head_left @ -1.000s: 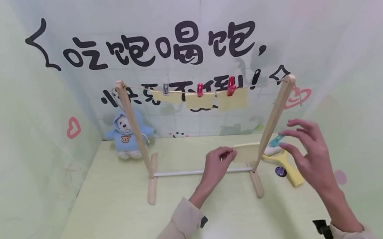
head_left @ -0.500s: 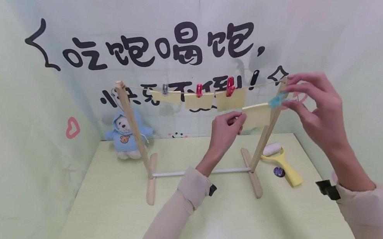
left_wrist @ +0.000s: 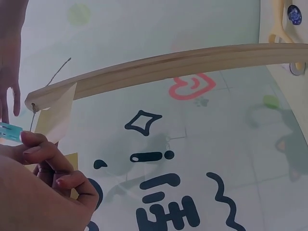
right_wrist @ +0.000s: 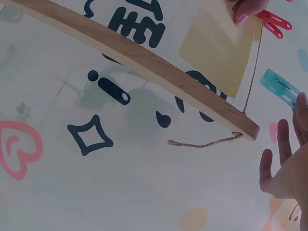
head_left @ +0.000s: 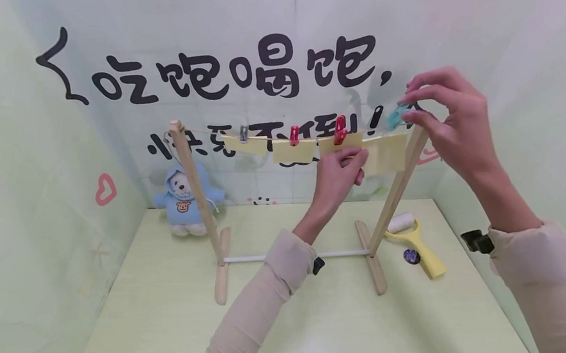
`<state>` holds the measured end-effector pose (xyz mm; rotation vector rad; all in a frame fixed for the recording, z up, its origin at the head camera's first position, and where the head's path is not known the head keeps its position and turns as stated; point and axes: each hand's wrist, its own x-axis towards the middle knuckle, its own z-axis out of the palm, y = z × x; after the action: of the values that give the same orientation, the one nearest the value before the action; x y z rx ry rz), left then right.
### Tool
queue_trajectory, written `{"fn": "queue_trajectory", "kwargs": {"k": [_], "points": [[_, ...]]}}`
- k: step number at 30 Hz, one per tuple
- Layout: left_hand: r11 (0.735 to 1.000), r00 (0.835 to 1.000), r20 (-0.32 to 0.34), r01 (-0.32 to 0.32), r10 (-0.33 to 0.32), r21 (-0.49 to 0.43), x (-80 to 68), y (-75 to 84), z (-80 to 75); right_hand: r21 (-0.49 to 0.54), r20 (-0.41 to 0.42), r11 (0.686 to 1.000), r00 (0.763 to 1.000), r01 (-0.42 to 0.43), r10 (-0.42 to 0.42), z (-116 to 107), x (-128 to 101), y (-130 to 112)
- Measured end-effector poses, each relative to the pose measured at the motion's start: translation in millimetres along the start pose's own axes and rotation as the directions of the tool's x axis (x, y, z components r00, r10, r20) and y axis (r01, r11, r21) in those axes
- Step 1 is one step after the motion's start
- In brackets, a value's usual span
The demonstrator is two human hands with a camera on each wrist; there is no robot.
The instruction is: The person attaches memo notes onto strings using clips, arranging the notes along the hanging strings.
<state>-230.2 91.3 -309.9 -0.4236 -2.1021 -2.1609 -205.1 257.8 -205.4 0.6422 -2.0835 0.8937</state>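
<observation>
Pale yellow paper sheet (head_left: 386, 153), long side along the string (head_left: 376, 129), pinched by left hand (head_left: 337, 173); right hand (head_left: 449, 125) pinches the teal clothespin (head_left: 397, 115).

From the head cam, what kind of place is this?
Likely a staged tabletop booth, not a real laundry spot: printed cartoon backdrop walls enclose a pale green table; a miniature wooden drying rack has yellow sheets pegged to its string, with a plush bear in the corner.
</observation>
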Motion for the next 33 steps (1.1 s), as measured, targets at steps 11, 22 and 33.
{"fn": "queue_trajectory", "kwargs": {"k": [11,22,33], "points": [[0.999,1.000,-0.010,0.018,-0.019,-0.034,1.9,6.1,5.7,-0.034,0.060,0.999,0.998,0.009,-0.006,5,1,17],[0.998,1.000,-0.011,0.022,-0.022,-0.056,5.1,8.9,5.9,-0.067,0.138,0.996,0.989,0.055,-0.045,7,0,19],[0.996,0.999,-0.013,0.034,-0.035,-0.083,4.8,7.1,7.1,-0.109,0.225,0.991,0.973,0.080,-0.054,5,0,22]]}}
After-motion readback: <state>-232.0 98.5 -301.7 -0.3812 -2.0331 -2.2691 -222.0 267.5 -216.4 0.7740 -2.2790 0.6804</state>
